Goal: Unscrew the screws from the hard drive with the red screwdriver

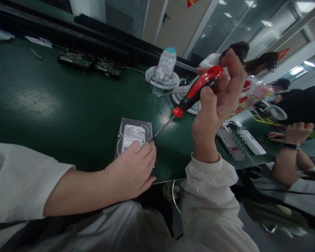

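A hard drive (132, 131) with a white label lies on the green table near its front edge. My left hand (133, 166) is laid over the drive's near right part, fingers curled together at its edge. In my right hand (220, 94), raised to the right, is a screwdriver (199, 89) with a red and black handle, pinched between thumb and fingers. Its thin metal shaft slants down to the left, and the tip reaches the drive's right edge beside my left fingertips. Whether a screw sits under the tip is too small to tell.
Behind the drive on the green table (76, 101) stands a small white fan (162, 75), with another white fan grille (185, 98) beside it. Two opened devices with circuit boards (90, 64) lie at the back left. At right, a co-worker's hands (295, 134) rest near a white phone-like case (252, 140).
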Demonstrator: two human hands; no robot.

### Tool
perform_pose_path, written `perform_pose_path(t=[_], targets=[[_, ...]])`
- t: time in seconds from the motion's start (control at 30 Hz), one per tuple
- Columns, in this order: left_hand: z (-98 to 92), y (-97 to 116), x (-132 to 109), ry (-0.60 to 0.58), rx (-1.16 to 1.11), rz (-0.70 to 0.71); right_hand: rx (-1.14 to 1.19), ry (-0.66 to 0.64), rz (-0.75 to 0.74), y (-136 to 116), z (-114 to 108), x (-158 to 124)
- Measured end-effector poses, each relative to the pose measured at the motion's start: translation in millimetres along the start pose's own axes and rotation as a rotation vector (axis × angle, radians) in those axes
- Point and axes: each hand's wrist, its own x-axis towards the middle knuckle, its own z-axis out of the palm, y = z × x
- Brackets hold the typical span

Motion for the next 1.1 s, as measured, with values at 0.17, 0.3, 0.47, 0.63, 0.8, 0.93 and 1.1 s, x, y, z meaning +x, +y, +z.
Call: perform_pose_path(t=[0.17, 0.3, 0.47, 0.63, 0.8, 0.93, 1.1], targets=[[0.8, 0.0, 0.1, 0.004, 0.002, -0.002, -0.07, 0.016, 0.03, -10.4, 2.9, 1.0], [0.9, -0.5, -0.4, 0.005, -0.008, 0.003, -0.124, 0.014, 0.034, -13.8, 2.4, 1.6], [-0.6, -0.7, -0.6, 0.0, 0.003, 0.002, -0.093, -0.013, -0.025, -9.7, 0.9, 2.0], [-1.6, -0.7, -0.3, -0.002, 0.0, 0.0, -0.098, 0.018, -0.024, -12.1, 1.8, 1.7], [-0.1, -0.8, -0.5, -0.007, -0.006, 0.002, -0.05, -0.001, -0.011, -10.3, -0.1, 1.1], [0.5, -0.9, -1.1, -0.002, -0.018, -0.002, 0.023, -0.015, -0.036, -9.5, 0.8, 0.6], [0.1, -0.5, -0.3, -0.001, -0.021, 0.001, -0.137, 0.007, -0.042, -15.2, 3.1, 0.6]])
